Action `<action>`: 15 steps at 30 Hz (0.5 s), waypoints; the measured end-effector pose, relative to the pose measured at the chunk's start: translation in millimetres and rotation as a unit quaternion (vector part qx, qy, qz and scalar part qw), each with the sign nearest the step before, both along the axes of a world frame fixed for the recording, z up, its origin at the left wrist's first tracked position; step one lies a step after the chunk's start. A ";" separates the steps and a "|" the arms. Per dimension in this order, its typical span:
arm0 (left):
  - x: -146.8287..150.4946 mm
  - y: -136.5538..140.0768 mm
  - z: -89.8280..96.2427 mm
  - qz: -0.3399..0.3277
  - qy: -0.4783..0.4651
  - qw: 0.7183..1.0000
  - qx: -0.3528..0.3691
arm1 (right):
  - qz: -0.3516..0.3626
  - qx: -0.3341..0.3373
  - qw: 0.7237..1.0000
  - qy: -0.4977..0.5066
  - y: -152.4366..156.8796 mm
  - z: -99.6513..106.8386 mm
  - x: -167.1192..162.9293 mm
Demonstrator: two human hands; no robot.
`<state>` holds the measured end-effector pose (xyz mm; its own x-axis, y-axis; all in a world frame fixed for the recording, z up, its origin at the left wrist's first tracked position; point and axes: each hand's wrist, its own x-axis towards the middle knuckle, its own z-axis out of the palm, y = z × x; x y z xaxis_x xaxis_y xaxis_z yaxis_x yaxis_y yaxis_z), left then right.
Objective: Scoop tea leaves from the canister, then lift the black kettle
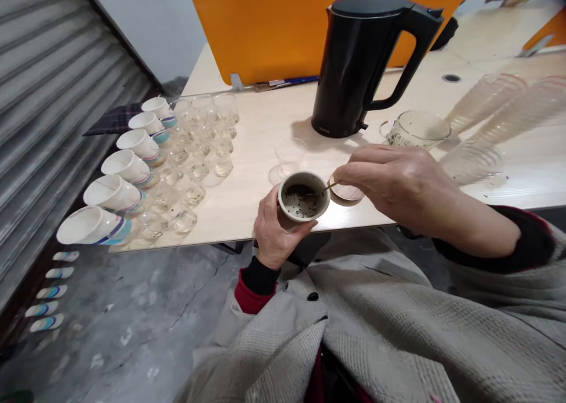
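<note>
We have our left hand (275, 229) wrapped around the small cup (303, 197) at the table's (247, 208) near edge, our right hand (398, 182) pinching a thin spoon (319, 191) in it; the cup looks light, rigid, breakable, best gripped round its side.

Kettle (360, 66) behind, glasses (198, 155) left
</note>
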<state>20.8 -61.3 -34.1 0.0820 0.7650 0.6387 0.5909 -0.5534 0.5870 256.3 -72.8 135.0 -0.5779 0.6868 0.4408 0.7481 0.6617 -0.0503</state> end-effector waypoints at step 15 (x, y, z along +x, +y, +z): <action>-3.9 -1.4 -2.6 -0.075 0.004 0.990 0.118 | 0.032 -0.038 0.993 -0.107 -6.3 -5.7 -12.5</action>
